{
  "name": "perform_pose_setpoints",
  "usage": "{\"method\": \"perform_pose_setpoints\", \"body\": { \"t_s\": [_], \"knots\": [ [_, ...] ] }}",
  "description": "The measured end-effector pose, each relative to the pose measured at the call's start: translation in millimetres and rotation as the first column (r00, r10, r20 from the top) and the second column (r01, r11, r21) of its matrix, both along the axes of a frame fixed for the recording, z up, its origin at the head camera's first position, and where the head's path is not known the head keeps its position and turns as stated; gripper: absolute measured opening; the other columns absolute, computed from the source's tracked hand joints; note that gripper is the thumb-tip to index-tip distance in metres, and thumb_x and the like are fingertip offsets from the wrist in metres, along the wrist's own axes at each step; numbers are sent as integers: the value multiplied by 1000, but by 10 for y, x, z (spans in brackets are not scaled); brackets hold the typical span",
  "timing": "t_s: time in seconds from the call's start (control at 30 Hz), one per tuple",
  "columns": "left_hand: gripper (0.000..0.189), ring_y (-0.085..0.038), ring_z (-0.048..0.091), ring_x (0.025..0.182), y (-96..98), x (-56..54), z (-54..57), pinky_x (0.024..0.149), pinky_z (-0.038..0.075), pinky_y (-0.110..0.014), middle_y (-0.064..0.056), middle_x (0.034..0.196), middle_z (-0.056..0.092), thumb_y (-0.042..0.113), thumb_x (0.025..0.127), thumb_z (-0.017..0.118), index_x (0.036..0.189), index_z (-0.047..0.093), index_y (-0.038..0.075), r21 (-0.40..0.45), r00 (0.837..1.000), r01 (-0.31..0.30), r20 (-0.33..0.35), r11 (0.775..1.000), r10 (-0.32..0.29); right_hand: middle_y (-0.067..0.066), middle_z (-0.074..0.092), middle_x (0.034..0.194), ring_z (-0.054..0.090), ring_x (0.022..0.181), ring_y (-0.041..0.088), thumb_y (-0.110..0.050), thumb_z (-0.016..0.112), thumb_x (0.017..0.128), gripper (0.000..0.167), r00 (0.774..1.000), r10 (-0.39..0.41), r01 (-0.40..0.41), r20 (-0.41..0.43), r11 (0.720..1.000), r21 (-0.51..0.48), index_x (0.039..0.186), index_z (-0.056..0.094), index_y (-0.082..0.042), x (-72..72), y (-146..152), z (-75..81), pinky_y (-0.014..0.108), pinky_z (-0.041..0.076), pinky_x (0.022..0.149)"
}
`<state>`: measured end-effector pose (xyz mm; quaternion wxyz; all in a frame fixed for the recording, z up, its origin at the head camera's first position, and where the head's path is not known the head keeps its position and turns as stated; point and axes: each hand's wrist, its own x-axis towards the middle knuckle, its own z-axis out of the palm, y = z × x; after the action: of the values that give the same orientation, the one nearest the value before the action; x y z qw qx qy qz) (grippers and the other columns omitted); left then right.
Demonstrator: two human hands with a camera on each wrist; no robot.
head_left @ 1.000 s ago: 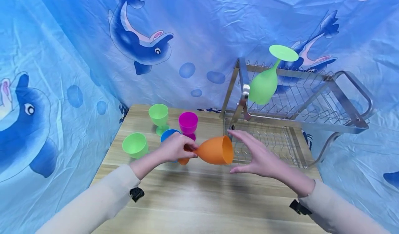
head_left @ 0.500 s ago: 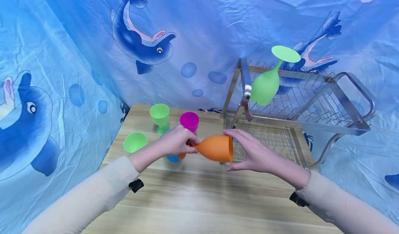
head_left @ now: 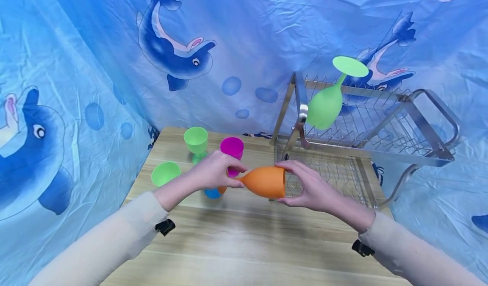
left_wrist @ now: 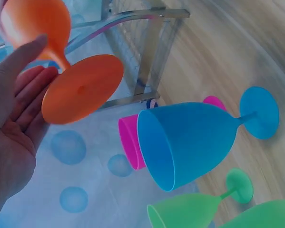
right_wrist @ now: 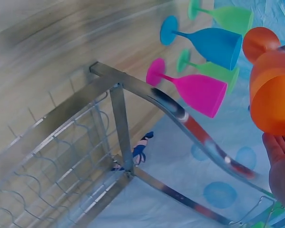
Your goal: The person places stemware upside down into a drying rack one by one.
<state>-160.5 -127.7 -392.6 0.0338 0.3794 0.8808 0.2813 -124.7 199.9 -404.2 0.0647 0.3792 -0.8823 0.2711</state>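
An orange plastic goblet [head_left: 264,182] is held sideways above the table, its mouth facing right. My left hand [head_left: 215,173] pinches it by the stem; in the left wrist view, the round orange foot [left_wrist: 83,89] sticks out past the fingers. My right hand [head_left: 314,188] holds the bowl near the rim, fingers above and thumb below. Behind the left hand, a blue goblet [left_wrist: 190,142] stands partly hidden, beside a magenta goblet [right_wrist: 201,95]. Two green goblets, one at the back [head_left: 195,140] and one at the left [head_left: 165,173], stand upright.
A two-tier metal dish rack [head_left: 381,152] stands at the right of the wooden table [head_left: 228,243]. One tall green goblet [head_left: 325,106] sits upside down and tilted on its upper tier. Blue dolphin-print sheeting [head_left: 244,44] surrounds the table.
My right hand has closed in from the right and taken hold of the orange goblet near its rim. The goblet has turned slightly, so its mouth is less visible. The left hand keeps its stem.
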Motion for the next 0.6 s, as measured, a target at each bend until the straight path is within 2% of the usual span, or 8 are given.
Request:
{"method": "perform_pose_setpoints", "body": {
  "t_s": [0.13, 0.23, 0.3, 0.4, 0.53, 0.6],
  "knots": [
    [53, -14, 75, 96, -114, 16, 45, 81, 63, -32, 0, 117, 80, 34, 80, 97, 125, 80, 12, 110, 997, -72, -7, 991, 73, 3, 64, 141, 68, 124, 25, -29, 101, 74, 91, 997, -41, 45, 66, 997, -62, 150, 56, -11, 18, 35, -85, 45, 62, 99],
    [61, -22, 75, 111, -228, 52, 38, 94, 63, -44, -2, 126, 78, 33, 79, 97, 133, 76, 13, 207, 986, -163, 58, 965, 154, 4, 64, 141, 68, 126, 26, -25, 101, 75, 87, 989, -69, 87, 132, 986, -139, 149, 57, -10, 45, 59, -176, 42, 60, 102],
    [65, -25, 73, 118, -316, 86, -1, 100, 61, -49, -2, 131, 76, 33, 79, 98, 137, 74, 14, 261, 972, -229, 114, 938, 205, 6, 64, 142, 68, 128, 27, -21, 101, 75, 86, 981, -85, 121, 177, 972, -203, 148, 58, -10, 70, 66, -244, 37, 58, 103],
    [68, -28, 69, 127, -440, 150, -115, 106, 57, -52, -1, 138, 73, 34, 80, 97, 141, 71, 16, 324, 941, -322, 211, 890, 263, 10, 64, 143, 67, 128, 29, -15, 100, 75, 84, 970, -88, 158, 229, 938, -308, 148, 58, -9, 108, 58, -360, 27, 56, 104],
    [68, -31, 65, 134, -571, 252, -334, 110, 53, -52, -1, 143, 70, 31, 84, 95, 144, 68, 16, 398, 902, -406, 316, 823, 292, 12, 62, 145, 65, 129, 26, -5, 98, 75, 84, 964, -68, 176, 257, 888, -424, 148, 57, -7, 157, 15, -510, 22, 54, 103],
    [67, -32, 64, 135, -614, 300, -445, 111, 53, -49, -3, 144, 69, 28, 85, 94, 146, 67, 16, 431, 890, -433, 344, 792, 299, 12, 61, 145, 63, 129, 21, 0, 97, 74, 85, 966, -60, 176, 252, 865, -470, 149, 57, -7, 177, -14, -567, 23, 54, 104]
  ]
}}
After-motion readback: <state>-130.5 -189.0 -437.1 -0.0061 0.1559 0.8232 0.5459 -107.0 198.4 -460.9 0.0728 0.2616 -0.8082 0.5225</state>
